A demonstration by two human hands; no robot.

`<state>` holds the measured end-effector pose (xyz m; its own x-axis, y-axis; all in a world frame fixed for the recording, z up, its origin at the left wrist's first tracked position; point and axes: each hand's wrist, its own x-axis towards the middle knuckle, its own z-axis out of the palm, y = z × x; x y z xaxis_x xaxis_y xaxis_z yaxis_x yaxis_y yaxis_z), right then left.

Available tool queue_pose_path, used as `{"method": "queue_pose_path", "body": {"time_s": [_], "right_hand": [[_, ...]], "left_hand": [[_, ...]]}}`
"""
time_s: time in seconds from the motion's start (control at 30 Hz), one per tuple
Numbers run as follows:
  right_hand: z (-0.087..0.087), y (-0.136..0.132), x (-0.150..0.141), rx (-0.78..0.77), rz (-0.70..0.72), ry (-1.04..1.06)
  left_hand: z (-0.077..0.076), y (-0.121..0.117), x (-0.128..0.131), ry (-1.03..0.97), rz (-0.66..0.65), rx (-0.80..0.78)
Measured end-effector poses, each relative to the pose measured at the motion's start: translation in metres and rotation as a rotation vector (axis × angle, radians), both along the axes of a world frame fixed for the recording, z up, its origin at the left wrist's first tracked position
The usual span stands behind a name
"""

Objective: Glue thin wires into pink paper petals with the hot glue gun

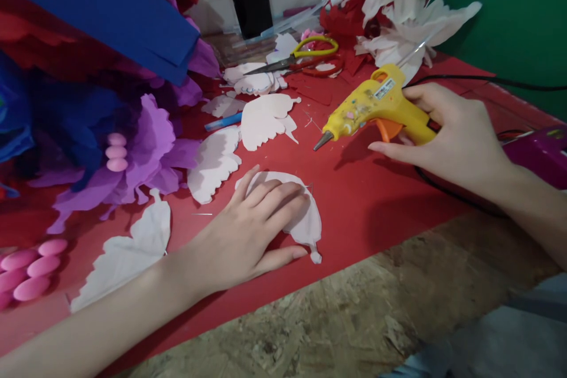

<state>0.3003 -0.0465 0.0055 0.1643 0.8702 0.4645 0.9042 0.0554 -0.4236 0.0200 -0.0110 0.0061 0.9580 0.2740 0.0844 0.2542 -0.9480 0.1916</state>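
Observation:
My right hand [460, 136] is wrapped round the handle of a yellow hot glue gun [363, 103], its metal nozzle pointing down and left above the red sheet [354, 189]. A clear glue stick [419, 50] sticks out of its back. Fingers spread, my left hand [261, 224] rests on a white butterfly-shaped cutout [308, 218] and covers part of it. Beyond that hand lie a white scalloped wing piece [215, 162] and another white cutout [268, 121]. A white butterfly cutout [137, 236] is partly behind my left forearm.
Yellow-handled scissors [305, 53] and a blue pen [224, 122] lie farther back. Purple paper flowers [153, 142] and pink egg-shaped pieces [33, 271] stand at left. A black cord [482, 78] runs right, near a magenta glue gun [538, 153]. Bare wood board [310, 319] shows in front.

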Motion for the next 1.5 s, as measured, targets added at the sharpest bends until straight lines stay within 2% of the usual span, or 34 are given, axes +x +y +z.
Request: {"method": "queue_pose_path", "body": {"time_s": [0.17,0.77,0.93,1.07,1.2,1.5], "right_hand": [[0.001,0.0,-0.001,-0.011,-0.006,0.013],[0.0,-0.001,0.001,-0.004,-0.021,0.01],[0.001,0.0,-0.002,0.0,-0.01,0.02],[0.001,0.0,-0.003,0.023,-0.029,-0.05],[0.002,0.0,-0.002,0.004,-0.043,-0.096],[-0.003,0.001,-0.002,0.035,-0.014,-0.105]], "left_hand": [[-0.001,0.002,0.001,0.013,-0.006,-0.017],[0.0,0.0,-0.007,0.035,-0.069,0.126],[0.002,-0.002,-0.012,0.024,-0.089,0.055],[0.004,-0.003,-0.016,0.055,-0.121,-0.017],[0.006,-0.003,-0.019,0.104,-0.166,-0.036],[0.007,-0.002,-0.022,0.147,-0.172,-0.056]]}}
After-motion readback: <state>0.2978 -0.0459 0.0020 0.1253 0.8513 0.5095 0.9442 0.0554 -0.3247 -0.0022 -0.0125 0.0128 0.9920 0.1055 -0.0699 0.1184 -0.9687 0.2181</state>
